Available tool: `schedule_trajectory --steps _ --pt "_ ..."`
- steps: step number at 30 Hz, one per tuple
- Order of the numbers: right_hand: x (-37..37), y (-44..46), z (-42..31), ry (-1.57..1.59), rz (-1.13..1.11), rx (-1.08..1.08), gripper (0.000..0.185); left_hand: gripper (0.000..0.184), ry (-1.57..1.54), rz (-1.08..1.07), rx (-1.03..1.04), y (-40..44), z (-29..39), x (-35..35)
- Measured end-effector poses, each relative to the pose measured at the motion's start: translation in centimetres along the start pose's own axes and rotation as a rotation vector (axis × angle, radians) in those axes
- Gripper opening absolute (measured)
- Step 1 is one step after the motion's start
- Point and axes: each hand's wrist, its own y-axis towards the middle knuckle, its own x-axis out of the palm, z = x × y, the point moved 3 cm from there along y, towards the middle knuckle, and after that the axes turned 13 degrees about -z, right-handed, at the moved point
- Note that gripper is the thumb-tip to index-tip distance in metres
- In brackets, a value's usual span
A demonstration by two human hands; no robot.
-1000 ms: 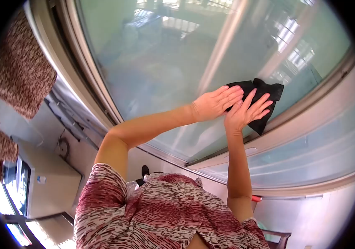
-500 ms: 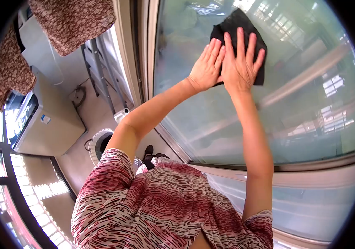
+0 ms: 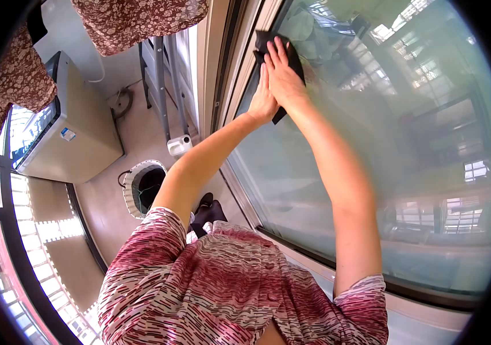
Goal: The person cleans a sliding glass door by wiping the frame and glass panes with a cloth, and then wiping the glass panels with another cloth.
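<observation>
A black cloth (image 3: 294,60) lies against the glass pane (image 3: 372,155), by its left frame. My right hand (image 3: 284,77) presses on the cloth, fingers stretched out and pointing up along it. Beside it, touching it, my left hand (image 3: 264,98) rests at the cloth's lower left part with its fingers extended. Both palms face the glass and are hidden. The cloth's upper corner reaches onto the frame and its lower tip shows below my hands.
Left of the frame (image 3: 208,63) stand a ladder (image 3: 160,86) and a white jug (image 3: 179,145). A basket (image 3: 133,187) is on the floor, near a beige appliance (image 3: 79,132). Patterned cloths (image 3: 136,23) hang at the upper left.
Both hands and the black cloth have moved left across the glass, from the lower right part up and over to the left frame. The view has turned left, showing more floor and the basket.
</observation>
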Motion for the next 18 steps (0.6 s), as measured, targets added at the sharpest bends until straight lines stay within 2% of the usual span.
schedule_trajectory --steps 3,5,6,7,9,11,13,16,18 --pt "2.0 -0.5 -3.4 -0.135 -0.138 -0.118 0.053 0.073 -0.045 -0.074 -0.082 -1.9 -1.4 1.9" --pt "3.0 -2.0 -5.4 -0.063 -0.148 -0.053 0.055 0.073 0.035 -0.135 -0.133 -3.3 -0.6 2.9" --pt "3.9 -2.9 -6.3 0.004 -0.168 -0.027 0.056 0.073 -0.154 -0.049 -0.093 -4.1 1.8 1.8" --pt "4.2 -3.9 -7.1 0.072 -0.186 0.001 0.056 0.073 0.13 -0.139 -0.101 -5.3 1.4 3.3" --pt "4.7 -6.8 -8.1 0.099 -0.313 -0.122 0.056 0.072 0.118 -0.167 -0.127 -7.2 2.1 5.8" --pt "6.4 -10.5 -9.4 0.294 -0.253 -0.08 0.054 0.071 0.11 -0.223 -0.176 -9.4 4.1 7.6" --pt "10.4 -14.1 -11.9 0.671 0.001 0.039 0.05 0.073 0.196 -0.341 -0.171 -11.8 6.5 9.5" --pt "10.6 -21.1 -12.9 0.596 -0.073 0.119 0.048 0.071 0.247 -0.416 -0.133 -16.2 9.5 12.8" --pt "10.5 -26.3 -13.2 0.775 -0.151 0.159 0.048 0.071 0.255 -0.485 -0.084 -19.8 12.5 14.7"
